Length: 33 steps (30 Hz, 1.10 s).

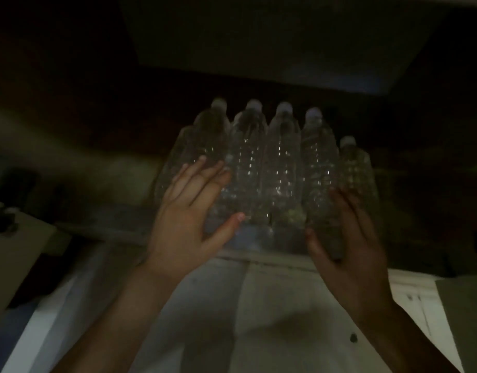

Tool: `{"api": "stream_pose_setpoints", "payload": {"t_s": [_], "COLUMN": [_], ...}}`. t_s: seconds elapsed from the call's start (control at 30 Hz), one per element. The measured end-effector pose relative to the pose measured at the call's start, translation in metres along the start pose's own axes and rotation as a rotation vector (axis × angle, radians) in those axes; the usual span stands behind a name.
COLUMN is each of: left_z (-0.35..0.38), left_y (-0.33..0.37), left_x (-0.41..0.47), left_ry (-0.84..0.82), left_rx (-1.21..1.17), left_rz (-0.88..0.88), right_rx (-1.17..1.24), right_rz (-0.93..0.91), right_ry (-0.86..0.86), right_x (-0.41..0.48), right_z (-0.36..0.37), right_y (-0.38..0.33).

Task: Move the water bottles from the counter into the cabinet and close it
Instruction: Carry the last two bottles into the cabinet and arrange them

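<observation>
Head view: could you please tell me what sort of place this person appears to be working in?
Most likely a dimly lit home kitchen. Clear water bottles stand in a row on what looks like a counter, with white cabinet doors and a small dark knob below.
</observation>
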<state>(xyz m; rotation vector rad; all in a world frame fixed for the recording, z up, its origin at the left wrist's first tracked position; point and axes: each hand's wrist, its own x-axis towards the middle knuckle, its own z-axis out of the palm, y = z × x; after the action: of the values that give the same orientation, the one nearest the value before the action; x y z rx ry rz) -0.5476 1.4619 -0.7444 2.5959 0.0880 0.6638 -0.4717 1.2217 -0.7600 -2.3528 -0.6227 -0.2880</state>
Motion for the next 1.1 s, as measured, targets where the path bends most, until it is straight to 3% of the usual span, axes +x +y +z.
{"api": "stream_pose_setpoints", "payload": {"t_s": [0.1,0.3,0.57,0.83,1.1], "left_z": [-0.001,-0.035,-0.199,-0.417,-0.567], "left_y": [0.019,0.066,0.196,0.354,0.476], "left_x": [-0.037,-0.112,-0.093,0.037,0.128], "left_ry": [-0.012,-0.345,-0.560,-0.515,-0.387], "left_rx": [0.022,-0.007,-0.065,-0.094,0.007], "left_rz": [-0.030,-0.274,-0.346,-0.260,-0.126], "right_rx": [-0.026,-0.042,-0.084,-0.072,-0.111], "right_rz": [-0.027,0.073,0.138,0.116,0.055], "right_ry": [-0.043,-0.210,-0.430,-0.400,-0.243], "right_x": [-0.033,-0.093,-0.089,-0.002,0.056], "right_z": [-0.007,-0.037,-0.207,-0.452,-0.636], "right_y": [-0.010,-0.054,-0.165,-0.317,-0.397]}}
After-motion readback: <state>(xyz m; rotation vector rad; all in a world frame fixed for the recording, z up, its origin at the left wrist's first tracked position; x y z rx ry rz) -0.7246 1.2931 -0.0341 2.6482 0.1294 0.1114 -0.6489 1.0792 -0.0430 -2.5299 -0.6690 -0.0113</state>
